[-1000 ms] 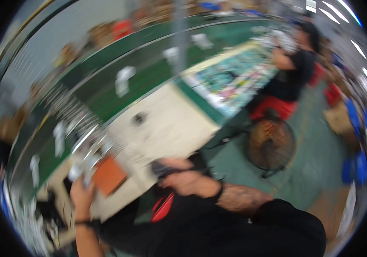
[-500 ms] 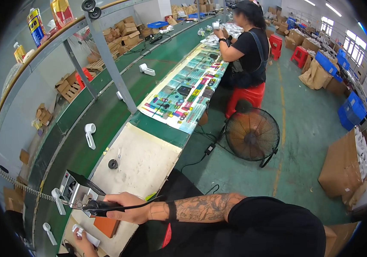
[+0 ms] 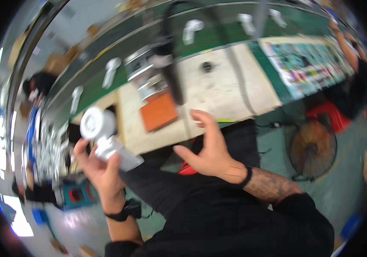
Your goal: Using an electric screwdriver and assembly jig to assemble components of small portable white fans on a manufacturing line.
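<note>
My left hand (image 3: 102,171) holds a white handheld device with a round vented head (image 3: 94,123) and a short handle, lifted off the near left edge of the workbench (image 3: 222,92). Its fingers and thumb grip the device from below and both sides. My right hand (image 3: 213,152) hovers in front of the bench edge, empty, with thumb and fingers apart. Beyond it a dark corded tool (image 3: 172,77), blurred, hangs over the bench. An orange block (image 3: 159,112) lies beside a metal fixture (image 3: 142,70).
Several similar white devices (image 3: 111,73) lie along the green conveyor (image 3: 218,32) behind the bench. A black ring (image 3: 207,66) sits on the bench. To the right are a patterned mat (image 3: 305,64), a co-worker's arm (image 3: 345,47), a red stool (image 3: 329,113) and a floor fan (image 3: 313,147).
My view has swung left. My right hand has let go of the dark corded tool and drawn back toward me. My left hand has raised the white device off the bench.
</note>
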